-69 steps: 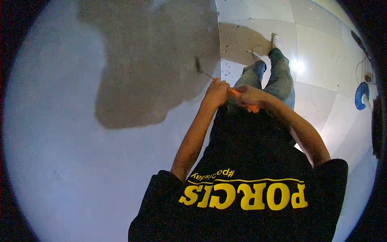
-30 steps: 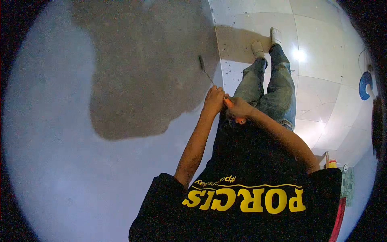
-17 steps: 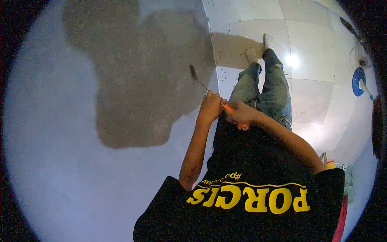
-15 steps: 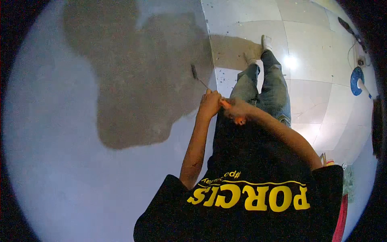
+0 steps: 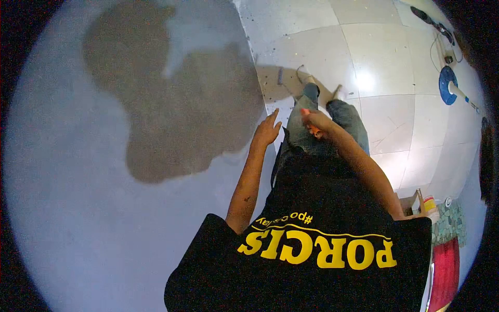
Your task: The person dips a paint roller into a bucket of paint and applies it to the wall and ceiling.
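Observation:
My right hand point(image 5: 320, 122) is closed around the orange handle of a small paint roller point(image 5: 280, 76). The roller's thin metal frame reaches forward past my leg, its dark grey sleeve over the floor near the foot of the wall. My left hand point(image 5: 266, 131) holds nothing; its fingers are stretched out beside the pale blue-white wall point(image 5: 78, 218). My two hands are apart, in front of my black shirt and jeans.
Shadow covers part of the wall on the left. Dark specks dot the tiled floor point(image 5: 382, 62) along the wall. At right are a blue disc with a white pole point(image 5: 446, 86), a wooden frame point(image 5: 416, 203), a yellow-and-red labelled container point(image 5: 430, 204) and red cloth point(image 5: 445, 275).
My hands, together on the roller before, have separated. The left let go and opened; the right swung the roller rightward, from before the wall to over the floor. One foot moved.

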`<state>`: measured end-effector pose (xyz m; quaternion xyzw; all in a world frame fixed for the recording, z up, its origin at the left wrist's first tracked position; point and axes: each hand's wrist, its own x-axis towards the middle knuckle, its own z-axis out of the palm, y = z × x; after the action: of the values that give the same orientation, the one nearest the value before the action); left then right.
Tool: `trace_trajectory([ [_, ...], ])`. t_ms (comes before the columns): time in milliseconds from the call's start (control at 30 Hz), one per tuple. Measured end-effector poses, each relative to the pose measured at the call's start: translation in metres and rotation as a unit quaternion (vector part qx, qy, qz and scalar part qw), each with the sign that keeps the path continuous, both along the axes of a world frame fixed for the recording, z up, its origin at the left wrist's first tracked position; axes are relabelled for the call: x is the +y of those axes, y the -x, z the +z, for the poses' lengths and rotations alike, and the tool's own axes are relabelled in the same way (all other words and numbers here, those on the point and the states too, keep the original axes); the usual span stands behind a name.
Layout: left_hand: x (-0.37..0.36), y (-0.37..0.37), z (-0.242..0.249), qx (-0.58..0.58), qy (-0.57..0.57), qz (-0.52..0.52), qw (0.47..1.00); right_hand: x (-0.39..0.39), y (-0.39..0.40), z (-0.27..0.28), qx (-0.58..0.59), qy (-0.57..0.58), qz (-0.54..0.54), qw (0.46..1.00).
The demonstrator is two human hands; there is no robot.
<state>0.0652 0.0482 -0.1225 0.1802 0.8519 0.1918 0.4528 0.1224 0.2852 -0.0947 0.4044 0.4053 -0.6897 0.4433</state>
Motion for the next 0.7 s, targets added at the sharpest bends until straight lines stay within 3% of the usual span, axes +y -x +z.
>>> trace_trajectory([
  [67,0.012,-0.008,0.006,-0.014,0.018,-0.021,1.000,0.019,-0.032,-0.018,0.029,-0.005,-0.051,0.998],
  [133,0.029,-0.015,0.013,-0.041,0.082,-0.047,0.995,0.043,-0.048,-0.003,0.042,-0.047,-0.090,0.994],
  [300,0.059,-0.039,-0.013,0.002,0.054,-0.105,0.993,0.110,-0.131,-0.001,0.091,-0.045,-0.208,0.973],
  [367,0.094,-0.046,-0.008,0.008,0.053,-0.139,0.989,0.158,-0.165,0.023,0.078,0.023,-0.294,0.952],
  [433,0.137,-0.056,-0.002,0.029,-0.026,-0.072,0.997,0.199,-0.201,0.047,0.068,0.026,-0.351,0.934],
  [500,0.189,-0.062,-0.009,0.006,-0.061,-0.079,0.995,0.256,-0.237,0.060,0.050,0.042,-0.347,0.936],
  [533,0.214,-0.072,-0.014,-0.019,-0.095,-0.067,0.993,0.276,-0.257,0.087,0.043,0.046,-0.399,0.915],
  [600,0.271,-0.098,-0.001,-0.055,-0.063,-0.057,0.995,0.306,-0.310,0.091,0.026,0.019,-0.447,0.894],
  [667,0.316,-0.115,-0.023,-0.052,-0.210,-0.064,0.974,0.340,-0.356,0.094,0.015,-0.008,-0.480,0.877],
  [700,0.309,-0.103,-0.016,-0.073,-0.160,-0.078,0.981,0.313,-0.365,0.103,0.031,-0.017,-0.519,0.854],
])
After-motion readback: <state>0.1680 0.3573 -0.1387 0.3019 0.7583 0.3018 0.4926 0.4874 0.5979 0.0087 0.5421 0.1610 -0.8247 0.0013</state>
